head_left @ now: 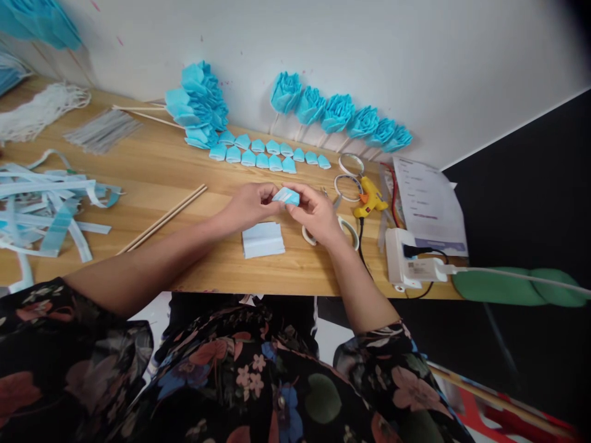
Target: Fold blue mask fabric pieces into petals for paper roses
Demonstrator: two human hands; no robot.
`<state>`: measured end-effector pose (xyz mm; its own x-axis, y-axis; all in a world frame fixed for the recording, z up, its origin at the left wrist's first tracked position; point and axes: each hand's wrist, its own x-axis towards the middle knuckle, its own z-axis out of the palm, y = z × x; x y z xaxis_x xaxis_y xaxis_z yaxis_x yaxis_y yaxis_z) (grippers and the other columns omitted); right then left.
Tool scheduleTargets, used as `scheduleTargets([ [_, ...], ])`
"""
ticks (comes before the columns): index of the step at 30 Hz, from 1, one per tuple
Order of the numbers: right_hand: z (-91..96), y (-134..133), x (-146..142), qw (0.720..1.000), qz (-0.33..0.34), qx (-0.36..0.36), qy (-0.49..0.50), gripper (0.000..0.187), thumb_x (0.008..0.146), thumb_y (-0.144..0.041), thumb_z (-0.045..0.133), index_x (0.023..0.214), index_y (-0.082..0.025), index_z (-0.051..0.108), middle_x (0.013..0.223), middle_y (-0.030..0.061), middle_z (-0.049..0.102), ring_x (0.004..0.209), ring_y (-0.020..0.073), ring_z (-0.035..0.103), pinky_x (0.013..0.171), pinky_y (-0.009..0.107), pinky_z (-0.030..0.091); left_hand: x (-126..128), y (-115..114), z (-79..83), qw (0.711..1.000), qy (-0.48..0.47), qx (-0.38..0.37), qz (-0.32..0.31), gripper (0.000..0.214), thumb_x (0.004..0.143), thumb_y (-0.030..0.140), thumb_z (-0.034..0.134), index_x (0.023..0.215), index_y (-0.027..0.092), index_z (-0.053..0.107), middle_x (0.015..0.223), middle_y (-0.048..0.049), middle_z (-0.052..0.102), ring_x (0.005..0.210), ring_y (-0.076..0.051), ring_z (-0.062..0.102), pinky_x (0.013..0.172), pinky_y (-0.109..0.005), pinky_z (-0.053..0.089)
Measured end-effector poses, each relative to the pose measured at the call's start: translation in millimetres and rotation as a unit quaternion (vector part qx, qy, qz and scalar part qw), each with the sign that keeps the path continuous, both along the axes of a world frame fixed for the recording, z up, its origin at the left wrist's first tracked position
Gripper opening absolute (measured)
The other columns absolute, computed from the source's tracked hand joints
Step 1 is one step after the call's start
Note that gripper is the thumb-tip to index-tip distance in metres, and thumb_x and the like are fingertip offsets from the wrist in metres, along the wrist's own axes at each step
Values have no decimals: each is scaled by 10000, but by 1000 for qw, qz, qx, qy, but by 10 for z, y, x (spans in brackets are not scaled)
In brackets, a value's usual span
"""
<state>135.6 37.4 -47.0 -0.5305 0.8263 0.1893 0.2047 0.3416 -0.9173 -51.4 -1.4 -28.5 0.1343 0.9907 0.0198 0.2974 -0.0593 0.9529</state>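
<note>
A small folded blue fabric petal (287,197) is pinched between my two hands above the middle of the table. My left hand (253,202) grips its left side with thumb and forefinger, and my right hand (314,210) grips its right side. Below them a pale blue stack of fabric squares (263,240) lies flat on the wood. Partly covered by my right hand are white-handled scissors (349,231). Behind the hands, folded blue petals (262,161) sit in two rows.
Blue fabric roses on sticks (338,113) lean along the wall. A yellow glue gun (370,198), tape rolls (348,187) and a white power strip (402,258) stand at right. Fabric strips (50,206), wooden sticks (162,219), grey wires (102,130) and white cords (44,112) lie left.
</note>
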Motion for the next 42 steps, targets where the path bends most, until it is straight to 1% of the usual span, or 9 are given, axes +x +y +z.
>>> scheduleTargets([
  [4, -9, 0, -17, 1000, -12, 2, -5, 384, 801, -305, 679, 1178, -228, 685, 1166, 42, 736, 1000, 203, 689, 946, 382, 545, 7, 4, 8, 1000, 9, -5, 2, 250, 769, 251, 636, 608, 194, 454, 583, 48, 402, 568, -100, 361, 540, -264, 260],
  [10, -46, 43, 16, 999, 13, -35, 37, 432, 812, -306, 679, 1240, -247, 664, 1147, 35, 744, 1040, 202, 688, 969, 376, 538, -13, 9, 19, 998, -37, -40, -15, 183, 797, 243, 628, 675, 189, 501, 589, 48, 427, 535, -83, 348, 524, -251, 249],
  [17, 29, 51, 81, 994, 38, -83, 57, 442, 833, -407, 684, 1249, -259, 671, 1202, 34, 728, 1153, 228, 660, 1051, 422, 500, -39, -3, 31, 996, -55, -71, -14, 130, 840, 243, 627, 756, 181, 549, 580, 44, 436, 512, -71, 353, 507, -228, 263],
  [21, -8, 35, 42, 996, 26, -76, 45, 487, 788, -427, 742, 1236, -252, 668, 1170, 37, 735, 1088, 223, 678, 1009, 402, 522, -18, -7, 40, 997, -44, -61, -17, 126, 808, 238, 633, 733, 168, 561, 605, 41, 459, 542, -73, 371, 515, -221, 264],
  [25, -45, 41, 13, 997, 15, -58, 39, 469, 779, -429, 746, 1200, -233, 681, 1119, 44, 743, 1035, 218, 685, 971, 392, 535, -14, -4, 57, 996, -47, -62, -29, 84, 796, 234, 629, 784, 155, 603, 613, 43, 479, 544, -72, 378, 518, -214, 265],
  [30, 15, 48, 68, 997, 33, -66, 32, 487, 779, -406, 747, 1228, -232, 674, 1118, 47, 739, 1035, 214, 678, 967, 394, 530, -57, 8, 84, 994, -52, -86, -48, 90, 809, 242, 614, 808, 153, 614, 557, 59, 426, 492, -67, 345, 502, -218, 260],
  [33, 67, 31, 106, 995, 49, -80, 35, 466, 806, -406, 724, 1242, -248, 668, 1152, 42, 725, 1075, 208, 663, 981, 389, 519, -86, 27, 67, 995, -19, -63, -69, 120, 787, 272, 628, 790, 154, 609, 597, 46, 479, 534, -77, 403, 518, -213, 290],
  [38, 81, 17, 105, 997, 23, -69, 23, 463, 802, -370, 723, 1247, -257, 665, 946, 8, 703, 856, 156, 644, 848, 334, 535, -94, 55, -6, 994, 25, -21, -100, 163, 766, 315, 643, 732, 165, 588, 615, 40, 506, 569, -85, 435, 518, -210, 285],
  [42, 77, 29, 88, 998, 11, -53, 11, 461, 813, -361, 692, 1257, -244, 651, 900, 7, 675, 818, 152, 613, 801, 320, 523, -87, 57, 17, 997, 16, -24, -70, 172, 791, 307, 631, 706, 171, 570, 590, 43, 475, 547, -83, 407, 522, -222, 278],
])
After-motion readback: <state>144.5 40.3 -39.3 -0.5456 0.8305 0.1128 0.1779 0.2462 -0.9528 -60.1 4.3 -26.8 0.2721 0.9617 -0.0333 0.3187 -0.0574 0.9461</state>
